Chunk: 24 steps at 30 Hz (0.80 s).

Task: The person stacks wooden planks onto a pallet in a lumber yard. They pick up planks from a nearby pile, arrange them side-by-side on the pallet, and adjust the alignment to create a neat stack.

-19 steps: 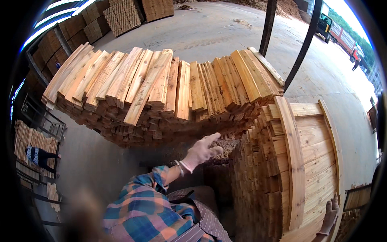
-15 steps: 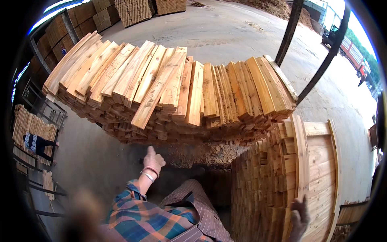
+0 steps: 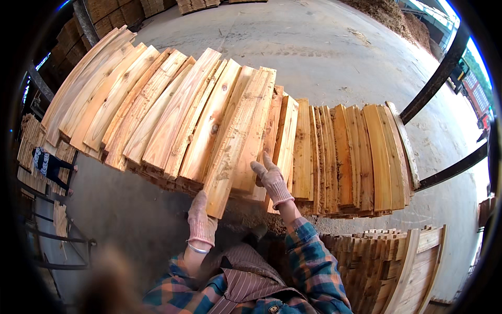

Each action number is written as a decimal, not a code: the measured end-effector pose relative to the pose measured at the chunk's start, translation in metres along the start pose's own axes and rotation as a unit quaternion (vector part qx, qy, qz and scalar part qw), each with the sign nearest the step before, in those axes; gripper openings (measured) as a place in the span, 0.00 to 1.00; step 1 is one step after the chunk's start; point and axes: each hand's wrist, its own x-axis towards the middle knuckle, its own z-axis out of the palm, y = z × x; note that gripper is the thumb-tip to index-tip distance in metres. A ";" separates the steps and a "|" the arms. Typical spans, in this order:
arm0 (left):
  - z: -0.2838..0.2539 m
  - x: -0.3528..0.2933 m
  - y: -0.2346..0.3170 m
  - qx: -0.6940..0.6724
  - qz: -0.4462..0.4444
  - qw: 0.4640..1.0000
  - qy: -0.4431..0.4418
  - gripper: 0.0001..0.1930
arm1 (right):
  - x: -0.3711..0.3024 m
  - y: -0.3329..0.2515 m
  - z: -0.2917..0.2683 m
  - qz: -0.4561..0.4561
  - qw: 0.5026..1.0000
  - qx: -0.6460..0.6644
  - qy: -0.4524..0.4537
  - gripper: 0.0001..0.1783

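A long rough-sawn board [image 3: 230,149] lies on top of a stack of boards, its near end jutting past the others. My gloved left hand [image 3: 202,222] is at that end, fingers straight along its left corner; part of the hand is hidden at the board's end. To the right, my gloved right hand [image 3: 273,182] is held over the near ends of the neighbouring boards, fingers apart, with nothing in it. Beside this board lie several paler boards [image 3: 183,112] on the left and narrower yellowish ones [image 3: 345,157] on the right.
At lower right stands another stack of boards [image 3: 366,261] with a long plank [image 3: 405,267] on it. Dark metal posts [image 3: 436,78] rise at the right. A person [image 3: 52,166] is by more wood at the far left. Concrete floor [image 3: 282,42] stretches behind the stack.
My view has moved closer to the stack. My left hand has come up to the jutting board's end. My right hand has moved from the lower-right stack to over the main stack.
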 end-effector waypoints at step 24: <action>0.056 -0.128 -0.108 0.510 0.107 0.685 -0.509 0.22 | -0.107 -0.044 -0.087 -0.010 0.983 -0.169 0.067 0.49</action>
